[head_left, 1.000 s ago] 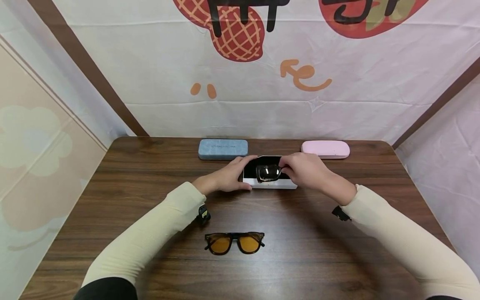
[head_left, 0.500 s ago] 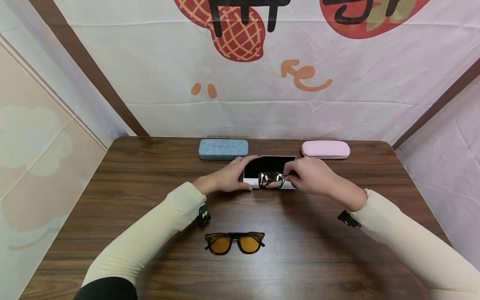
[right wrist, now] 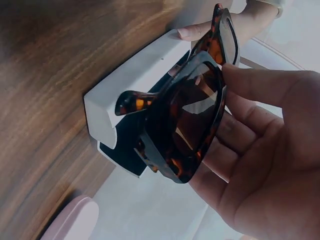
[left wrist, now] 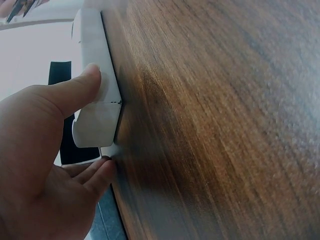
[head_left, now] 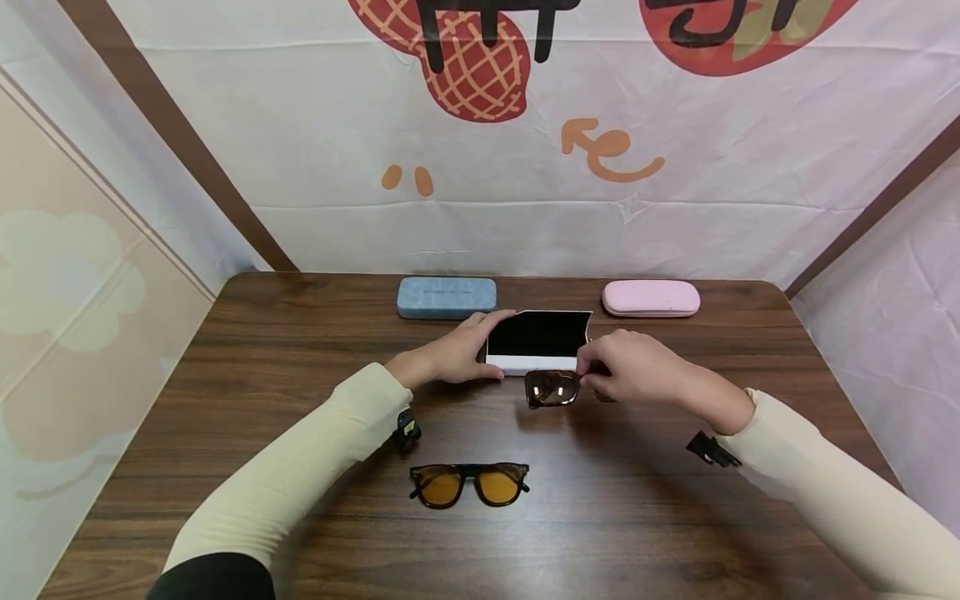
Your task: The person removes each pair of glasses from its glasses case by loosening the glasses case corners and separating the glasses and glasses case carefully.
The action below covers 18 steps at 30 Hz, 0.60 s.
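Note:
In the head view, my left hand (head_left: 459,352) holds the left end of an open white glasses case (head_left: 523,364) with a black inside. The left wrist view shows the thumb on the case's front wall (left wrist: 94,55) and the fingers at its back. My right hand (head_left: 637,367) pinches tortoiseshell sunglasses (head_left: 552,389) just in front of the case, above the table. In the right wrist view, the sunglasses (right wrist: 195,107) have dark lenses, and thumb and fingers grip them by one side of the frame. Black sunglasses with amber lenses (head_left: 498,488) lie nearer on the table.
A blue glasses case (head_left: 447,298) and a pink glasses case (head_left: 651,298), both closed, lie along the far edge of the brown wooden table (head_left: 300,333). Behind it hangs a printed cloth (head_left: 495,229).
My right hand has drawn the tortoiseshell sunglasses from over the white case toward me and slightly right, to in front of it. The left hand has stayed on the case.

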Available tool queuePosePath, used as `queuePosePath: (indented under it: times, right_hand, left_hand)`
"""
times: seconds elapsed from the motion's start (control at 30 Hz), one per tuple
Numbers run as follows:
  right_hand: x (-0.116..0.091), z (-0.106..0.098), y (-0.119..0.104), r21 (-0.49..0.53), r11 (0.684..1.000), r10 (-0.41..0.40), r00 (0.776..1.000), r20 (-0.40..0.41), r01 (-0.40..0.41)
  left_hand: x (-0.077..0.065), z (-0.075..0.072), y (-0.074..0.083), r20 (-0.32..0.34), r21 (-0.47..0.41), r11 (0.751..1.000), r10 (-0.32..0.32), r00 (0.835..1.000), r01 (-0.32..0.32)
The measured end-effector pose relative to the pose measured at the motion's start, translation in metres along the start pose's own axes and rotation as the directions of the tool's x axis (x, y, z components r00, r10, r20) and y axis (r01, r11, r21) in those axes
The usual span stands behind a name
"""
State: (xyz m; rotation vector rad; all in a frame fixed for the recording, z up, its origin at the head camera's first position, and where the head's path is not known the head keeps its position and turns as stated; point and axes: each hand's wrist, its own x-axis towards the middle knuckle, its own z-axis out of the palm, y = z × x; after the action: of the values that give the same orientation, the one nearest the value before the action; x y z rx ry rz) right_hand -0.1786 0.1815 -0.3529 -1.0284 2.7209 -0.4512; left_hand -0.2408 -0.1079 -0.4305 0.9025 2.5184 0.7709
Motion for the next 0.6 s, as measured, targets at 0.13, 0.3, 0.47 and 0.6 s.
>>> queuePosePath:
  times: [0.13, 0.3, 0.47, 0.6]
  right_hand:
    - [-0.006, 0.003, 0.001, 0.011, 1.0, 0.003, 1.0, 0.023, -0.003]
    - [-0.014, 0.008, 0.001, 0.043, 0.999, 0.007, 0.998, 0.067, -0.009]
    - [-0.022, 0.013, 0.001, 0.043, 0.999, -0.011, 0.996, 0.089, 0.008]
    - [-0.028, 0.018, 0.001, 0.056, 0.998, -0.038, 0.995, 0.093, 0.033]
  left_hand:
    - [0.0, -0.001, 0.001, 0.003, 0.0, 1.0, 0.0, 1.0, 0.0]
    - [0.0, -0.001, 0.001, 0.005, 0.007, 1.0, 0.0, 1.0, 0.0]
    - [0.001, 0.0, 0.001, 0.003, 0.009, 1.0, 0.0, 1.0, 0.0]
    - [0.0, 0.0, 0.001, 0.005, 0.006, 1.0, -0.002, 1.0, 0.002]
